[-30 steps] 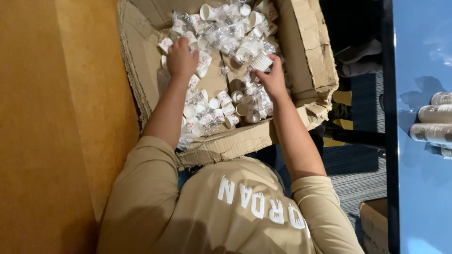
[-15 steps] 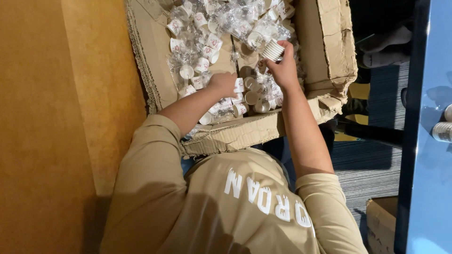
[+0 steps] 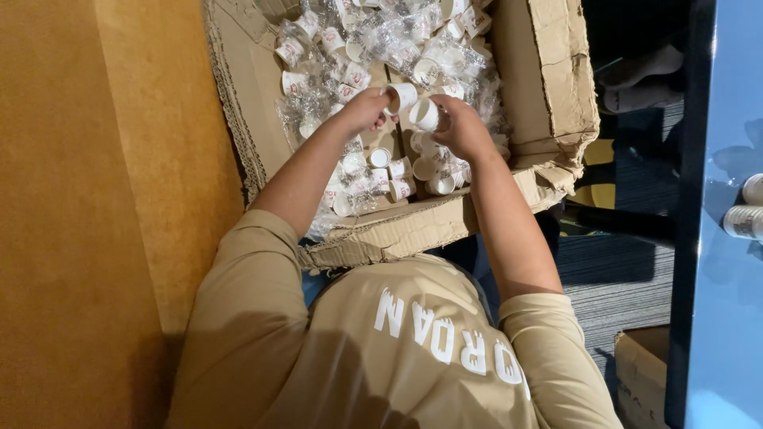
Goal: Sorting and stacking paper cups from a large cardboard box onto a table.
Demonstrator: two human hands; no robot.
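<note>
Inside the torn corrugated cardboard box (image 3: pixel 262 87), one small white paper cup (image 3: pixel 400 96) is gripped by the left hand (image 3: pixel 362 110), another cup (image 3: pixel 424 114) by the right hand (image 3: pixel 461 127); crinkled plastic-wrapped cups (image 3: pixel 373 40) are cut off above.

1. The small cups (image 3: pixel 401 97) in each grip look like matt white paper.
2. The wrappers (image 3: pixel 397 44) just beyond the grips are clear, glossy, crinkled plastic.
3. The box (image 3: pixel 548 71) around the grips is rough brown corrugated cardboard with torn edges.
4. The shirt (image 3: pixel 334 349) is soft matt tan cloth.
5. The desk (image 3: pixel 731 318), well to the side, is smooth blue with a slight sheen.
6. The floor (image 3: pixel 620 286) is ribbed grey carpet.
</note>
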